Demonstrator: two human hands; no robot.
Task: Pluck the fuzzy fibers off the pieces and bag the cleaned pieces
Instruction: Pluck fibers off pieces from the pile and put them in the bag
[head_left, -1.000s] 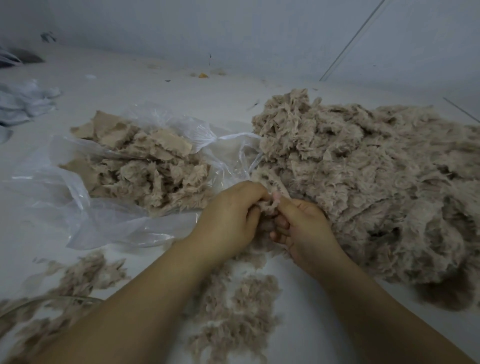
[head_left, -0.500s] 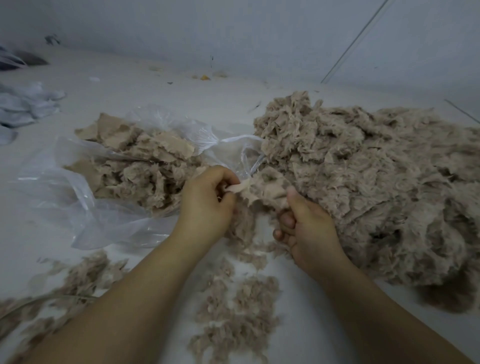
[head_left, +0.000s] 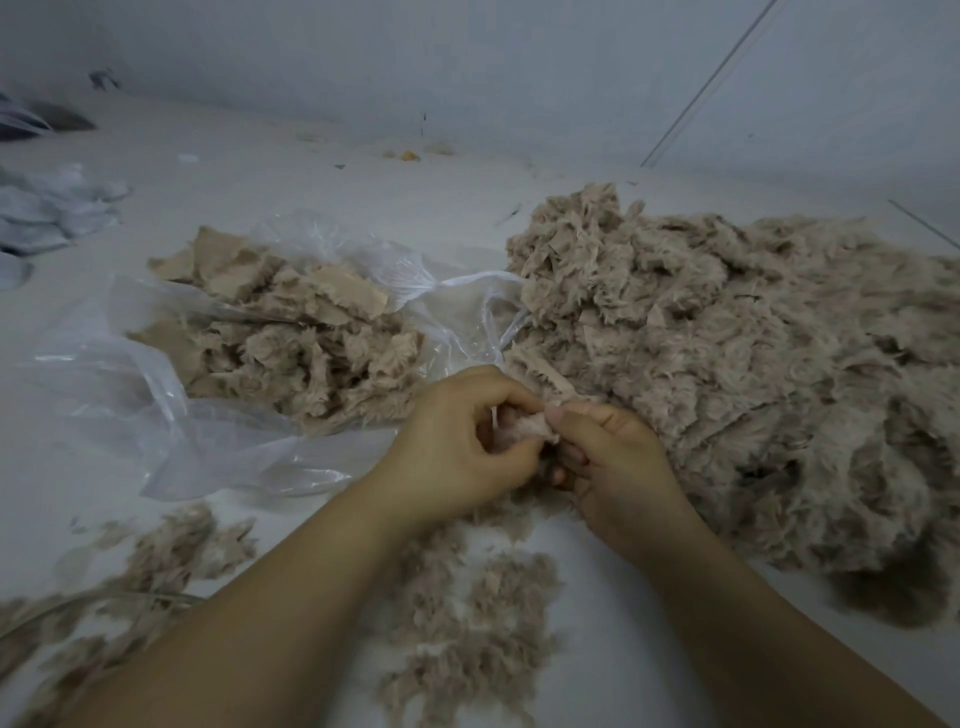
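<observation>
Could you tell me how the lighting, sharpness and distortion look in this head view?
Head view: dim, flat, bluish light; soft glare streaks on the clear plastic bag; both hands and the big fuzzy pile reasonably sharp; loose fibers at lower left smeared; wide-angle bending shows along the wall seam.

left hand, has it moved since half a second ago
Yes. The left hand has come back right and toward the person, away from the plastic bag, meeting the right hand on the fuzzy piece.
</observation>
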